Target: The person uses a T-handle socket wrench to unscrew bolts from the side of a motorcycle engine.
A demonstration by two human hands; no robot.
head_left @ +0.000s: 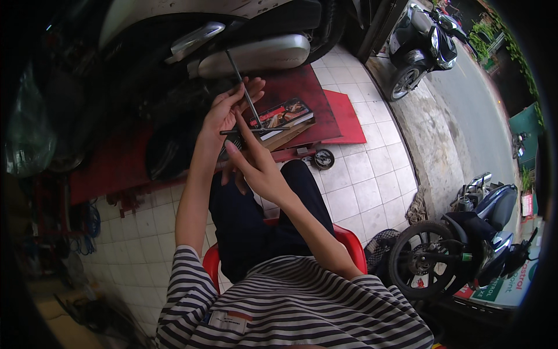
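Note:
A long steel T-handle wrench (249,96) slants up from its crossbar to the silver side cover (261,55) of a motorbike; I cannot tell whether its far tip is seated on a bolt. My left hand (224,110) cradles the shaft loosely between thumb and fingers, the fingers stretched past it. Just below, my right hand (258,168) has its fingers spread at the crossbar, the index finger lying across it. Beside the crossbar, on the red lift platform (314,96), lies a printed box (285,113) on top of brown cardboard.
A small round dish (323,159) of parts sits at the platform's edge. One scooter (418,49) stands by the road, and another motorbike (465,244) at the right. I sit on a red chair (350,244) over white floor tiles (360,180). Blue cable (92,224) hangs at the left.

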